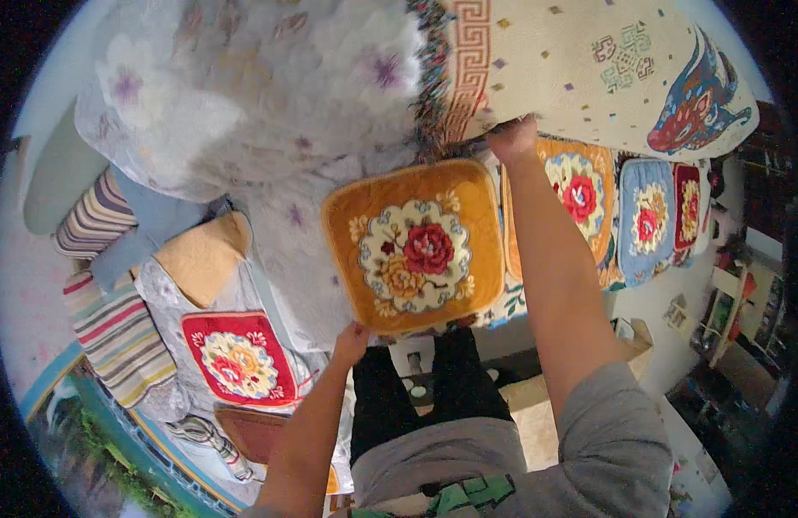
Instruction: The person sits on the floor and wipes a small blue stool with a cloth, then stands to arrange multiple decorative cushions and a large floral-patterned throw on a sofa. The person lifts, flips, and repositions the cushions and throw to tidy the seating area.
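Note:
An orange-gold square seat cushion (426,250) with a rose pattern lies in front of me, on a pale grey floral cover. My left hand (352,344) pinches its near left corner, fingers closed. Beyond its far right corner, my right hand (513,141) is at the lower edge of a cream patterned cover (571,86). Its fingers look curled and are partly hidden there, so what they grip cannot be made out. Under my right forearm lies another orange rose cushion (580,194), partly covered by the arm.
Farther right are a blue cushion (647,220) and a dark red one (688,207). To the left lie a red cushion (240,358), a tan cloth (207,259) and striped pillows (123,341). A fluffy grey-white floral cover (269,95) bulges at the far side.

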